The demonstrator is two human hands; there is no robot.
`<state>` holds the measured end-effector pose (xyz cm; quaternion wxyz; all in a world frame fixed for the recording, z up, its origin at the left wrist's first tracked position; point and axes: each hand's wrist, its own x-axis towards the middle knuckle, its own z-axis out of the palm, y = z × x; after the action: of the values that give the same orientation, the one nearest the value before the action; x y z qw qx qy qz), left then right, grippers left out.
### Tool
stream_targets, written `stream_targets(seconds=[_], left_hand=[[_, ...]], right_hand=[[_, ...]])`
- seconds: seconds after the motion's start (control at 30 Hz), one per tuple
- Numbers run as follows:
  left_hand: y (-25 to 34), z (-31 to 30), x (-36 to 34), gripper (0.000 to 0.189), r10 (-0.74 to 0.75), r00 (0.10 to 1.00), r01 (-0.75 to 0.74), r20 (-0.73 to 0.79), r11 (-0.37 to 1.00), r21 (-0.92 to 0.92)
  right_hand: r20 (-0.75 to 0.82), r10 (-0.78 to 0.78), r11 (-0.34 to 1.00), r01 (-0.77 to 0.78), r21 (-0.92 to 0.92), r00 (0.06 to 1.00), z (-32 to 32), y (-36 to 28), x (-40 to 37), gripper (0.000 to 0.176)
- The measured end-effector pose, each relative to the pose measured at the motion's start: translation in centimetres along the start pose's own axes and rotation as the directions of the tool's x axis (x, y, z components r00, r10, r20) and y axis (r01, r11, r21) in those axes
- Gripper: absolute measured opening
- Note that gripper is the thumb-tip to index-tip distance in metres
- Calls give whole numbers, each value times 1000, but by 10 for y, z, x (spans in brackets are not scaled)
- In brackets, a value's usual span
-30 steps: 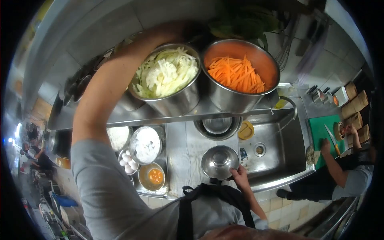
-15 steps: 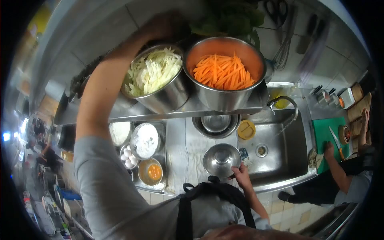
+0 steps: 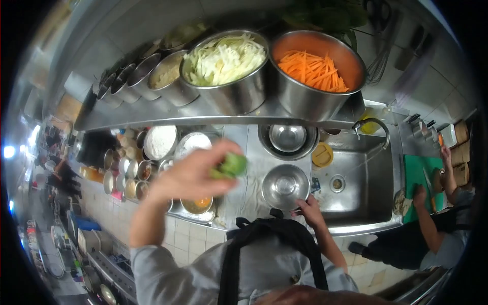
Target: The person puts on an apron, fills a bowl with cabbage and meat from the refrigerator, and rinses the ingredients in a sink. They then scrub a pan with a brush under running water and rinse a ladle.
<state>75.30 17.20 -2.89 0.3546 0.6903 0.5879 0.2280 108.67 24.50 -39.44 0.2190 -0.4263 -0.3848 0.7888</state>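
Note:
My left hand (image 3: 195, 173) is raised over the counter, its fingers closed around a small bright green vegetable (image 3: 230, 165). Blur keeps me from telling its exact kind. With my right hand (image 3: 309, 211) I grip the rim of a steel mixing bowl (image 3: 285, 187) on the counter beside the sink, and the bowl looks bare inside. Partly hidden below my left hand is a bowl of cracked eggs (image 3: 196, 205). A bowl of white powder (image 3: 195, 142) lies just behind that hand.
A steel shelf (image 3: 203, 121) crosses above the counter, carrying pots of shredded cabbage (image 3: 226, 61) and carrot strips (image 3: 312, 71). At right is the sink (image 3: 363, 198) with its tap running. Beyond it, another person's hand (image 3: 419, 195) rests by a green board (image 3: 414, 170) with a knife.
My left hand has come down from behind the shelf pots to above the counter, bringing the green vegetable. My right hand stays at the bowl's rim. The view has shifted, showing more small pots.

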Motion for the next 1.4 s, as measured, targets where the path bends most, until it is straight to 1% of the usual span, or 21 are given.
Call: stream_targets(seconds=[0.07, 0.1, 0.13, 0.2, 0.23, 0.3, 0.33, 0.37, 0.4, 0.43, 0.47, 0.5, 0.53, 0.57, 0.6, 0.63, 0.7, 0.83, 0.97, 1.23, 1.4], left_hand=[[-13, 57, 12, 48, -156, 987, 157, -26, 987, 29], [-20, 76, 20, 57, -153, 988, 153, -21, 988, 11], [-32, 89, 25, 57, -150, 989, 150, -16, 989, 6], [-48, 110, 30, 67, 82, 985, -34, -151, 956, 291], [-32, 98, 26, 67, 121, 975, -32, -187, 906, 422], [8, 47, 20, 52, 166, 943, -97, -290, 967, 236], [31, 25, 13, 34, 93, 872, 20, -481, 974, 224], [39, -3, 24, 31, 290, 737, -140, -610, 949, 282], [51, -29, 35, 26, 348, 634, -70, -691, 916, 396], [48, -63, 53, 26, 439, 625, -67, -645, 854, 516], [38, -102, 73, 31, 409, 700, 69, -585, 777, 626], [31, -132, 100, 42, 425, 716, 152, -553, 678, 719], [32, -120, 117, 39, 380, 784, 311, -491, 444, 841], [34, -109, 133, 35, 330, 844, 407, -422, 118, 906], [35, -97, 149, 33, 277, 895, 409, -350, -191, 893], [34, -107, 164, 36, 276, 937, 157, -214, 214, 964], [32, -144, 203, 39, 331, 940, -130, -81, 568, 812], [14, -152, 242, 39, 209, 976, -80, -58, 595, 800], [2, -148, 259, 40, 166, 986, -79, -31, 614, 785], [3, -153, 263, 42, 173, 985, -99, -26, 672, 734], [9, -166, 267, 43, 223, 972, -133, -71, 775, 618]], right_hand=[[156, 7, 999, 0, -45, 988, 18, -12, 2, 49], [156, -7, 997, 19, -76, 988, 34, -26, -3, 50], [149, -4, 997, 16, -77, 989, 41, -30, -1, 50], [200, -30, 994, 51, -101, 979, 47, -31, -2, 50], [200, -46, 995, 63, -80, 979, 46, -29, -2, 51], [167, -9, 994, 27, -104, 986, 38, -30, -2, 51], [147, 24, 991, -5, -131, 989, 33, -29, -4, 51], [151, -20, 996, 32, -81, 988, 27, -26, -5, 51], [137, 3, 993, 13, -120, 991, 26, -32, -11, 52], [120, -8, 995, 19, -93, 993, 22, -28, -12, 51], [104, -30, 996, 39, -82, 994, 18, -22, -12, 50], [94, -62, 993, 71, -93, 994, 14, -15, -9, 46], [63, -91, 991, 97, -98, 994, 18, -17, -12, 44], [37, -76, 996, 78, -45, 996, 19, -17, -12, 43], [58, -30, 999, 32, -22, 998, 18, -23, -17, 47], [9, -41, 999, 41, 16, 999, 30, -38, -27, 46], [-26, -45, 999, 46, 11, 999, 27, -36, -30, 45], [-94, -102, 993, 108, 55, 990, 17, -35, -39, 45], [-107, -74, 990, 85, 108, 991, 13, -26, -34, 46], [-103, -74, 990, 85, 111, 992, 11, -14, -26, 50], [-69, -57, 993, 63, 97, 996, 12, -15, -15, 47]])
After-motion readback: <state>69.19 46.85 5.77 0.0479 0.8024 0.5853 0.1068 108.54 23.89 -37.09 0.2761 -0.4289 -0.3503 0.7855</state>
